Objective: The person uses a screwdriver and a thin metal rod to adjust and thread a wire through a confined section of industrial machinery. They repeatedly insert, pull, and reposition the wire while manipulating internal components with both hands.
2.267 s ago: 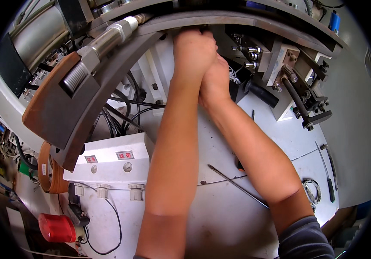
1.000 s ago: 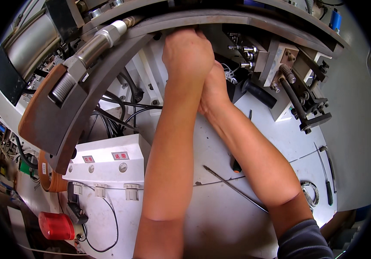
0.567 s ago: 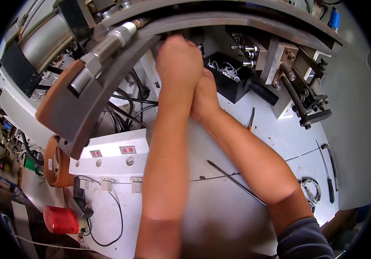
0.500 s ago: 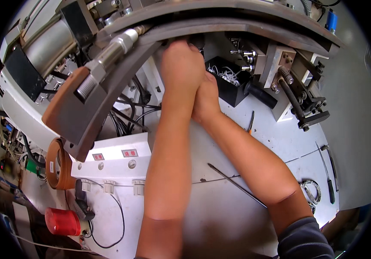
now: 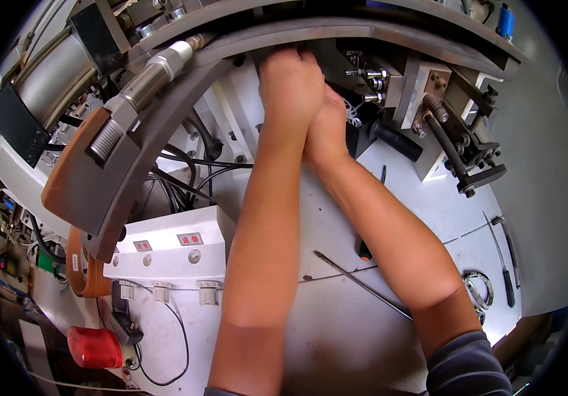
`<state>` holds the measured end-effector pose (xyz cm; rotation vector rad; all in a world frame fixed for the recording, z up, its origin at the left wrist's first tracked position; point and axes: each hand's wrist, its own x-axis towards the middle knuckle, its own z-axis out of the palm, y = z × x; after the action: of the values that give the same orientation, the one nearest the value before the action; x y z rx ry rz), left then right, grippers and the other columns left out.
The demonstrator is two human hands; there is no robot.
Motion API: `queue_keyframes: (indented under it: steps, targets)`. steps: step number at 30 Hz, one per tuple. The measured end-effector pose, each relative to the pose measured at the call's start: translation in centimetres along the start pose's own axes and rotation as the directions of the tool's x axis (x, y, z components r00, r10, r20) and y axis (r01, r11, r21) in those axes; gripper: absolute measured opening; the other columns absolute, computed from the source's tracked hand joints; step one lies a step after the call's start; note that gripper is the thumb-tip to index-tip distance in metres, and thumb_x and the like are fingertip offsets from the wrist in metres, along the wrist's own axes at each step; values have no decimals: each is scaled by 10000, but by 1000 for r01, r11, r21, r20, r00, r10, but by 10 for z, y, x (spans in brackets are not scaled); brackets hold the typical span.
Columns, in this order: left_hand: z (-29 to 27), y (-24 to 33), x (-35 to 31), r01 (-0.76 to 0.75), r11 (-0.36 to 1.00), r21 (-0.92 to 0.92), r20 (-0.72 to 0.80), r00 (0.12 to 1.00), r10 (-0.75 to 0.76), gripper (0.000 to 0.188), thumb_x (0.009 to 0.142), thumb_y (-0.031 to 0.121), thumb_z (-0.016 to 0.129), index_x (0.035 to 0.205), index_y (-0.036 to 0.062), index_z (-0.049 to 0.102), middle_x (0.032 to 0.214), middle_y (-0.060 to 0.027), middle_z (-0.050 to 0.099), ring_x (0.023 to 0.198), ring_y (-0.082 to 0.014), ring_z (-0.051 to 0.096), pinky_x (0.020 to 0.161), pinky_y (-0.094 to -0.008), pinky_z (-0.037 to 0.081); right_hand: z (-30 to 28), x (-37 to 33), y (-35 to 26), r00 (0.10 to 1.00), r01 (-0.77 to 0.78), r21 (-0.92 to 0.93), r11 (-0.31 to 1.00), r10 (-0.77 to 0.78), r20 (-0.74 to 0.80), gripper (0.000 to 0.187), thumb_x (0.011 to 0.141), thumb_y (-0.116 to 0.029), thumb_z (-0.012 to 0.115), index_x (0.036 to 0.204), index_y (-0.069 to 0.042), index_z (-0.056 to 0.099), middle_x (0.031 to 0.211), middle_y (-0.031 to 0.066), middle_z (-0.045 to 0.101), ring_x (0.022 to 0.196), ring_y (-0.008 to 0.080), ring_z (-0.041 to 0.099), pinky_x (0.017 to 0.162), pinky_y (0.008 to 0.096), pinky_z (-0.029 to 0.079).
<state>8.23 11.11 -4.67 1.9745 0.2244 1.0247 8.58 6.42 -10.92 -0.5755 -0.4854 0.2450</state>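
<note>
My left hand is closed in a fist under the curved metal beam of a machine. Pressed against it on the right is my right hand, also closed, its fingers mostly covered by the left. Whatever the two hands grip is hidden behind them and in the beam's shadow. Just right of the hands stands a black box with a thick black handle; white scraps show in it. Adjustment bolts stick out of a metal block above the box.
A long screwdriver shaft lies by my right forearm. Another screwdriver and metal rings lie far right. At left are a white control box, black cables, a brown tape roll, a red lamp and a cylinder.
Both hands, still together, sit slightly farther right and up in the picture and cover more of the black box. The view has shifted a little, moving the machine's left parts leftward.
</note>
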Motion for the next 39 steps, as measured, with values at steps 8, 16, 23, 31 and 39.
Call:
queue_keyframes:
  steps: [8, 16, 23, 31, 39]
  targets:
    - [-4, -4, 7, -57, 963, 263, -66, 995, 77, 259, 881, 199, 553, 891, -28, 679, 835, -209, 686, 800, -317, 675, 761, -388, 511, 9, -6, -8, 996, -90, -3, 996, 90, 12, 125, 971, -166, 554, 1010, -51, 584, 895, 8, 623, 745, 87, 577, 626, 233, 459]
    - [-10, -1, 9, -59, 992, 111, 86, 995, 50, 250, 854, 193, 555, 822, -24, 674, 810, -202, 689, 759, -293, 680, 736, -352, 519, 14, -1, -5, 997, 51, -35, 998, -53, -58, 121, 965, -187, 541, 997, -73, 568, 846, 17, 632, 666, 108, 593, 529, 261, 463]
    - [-2, 7, 2, -34, 985, 171, -70, 996, 47, 255, 840, 199, 556, 814, -29, 667, 832, -220, 689, 760, -294, 684, 756, -365, 516, 8, -3, -8, 997, -70, 28, 997, 71, -15, 232, 1013, -277, 523, 1030, -56, 593, 883, 5, 618, 728, 69, 559, 583, 216, 440]
    - [-12, 10, 5, 94, 992, 86, 116, 988, -103, 269, 842, 234, 537, 855, 9, 684, 884, -217, 681, 872, -352, 664, 800, -379, 509, 18, -6, -10, 1000, -13, 35, 999, 14, -17, 220, 1019, -267, 510, 1005, -57, 576, 866, -8, 605, 735, 70, 549, 619, 219, 446]
    - [-5, 7, 5, -86, 908, 410, -38, 993, 111, 357, 886, 259, 483, 833, -39, 670, 843, -202, 703, 888, -340, 678, 838, -394, 508, 13, -6, -13, 993, -117, 27, 993, 118, -13, 178, 998, -259, 530, 984, -82, 553, 796, -7, 588, 620, 74, 519, 500, 233, 390]
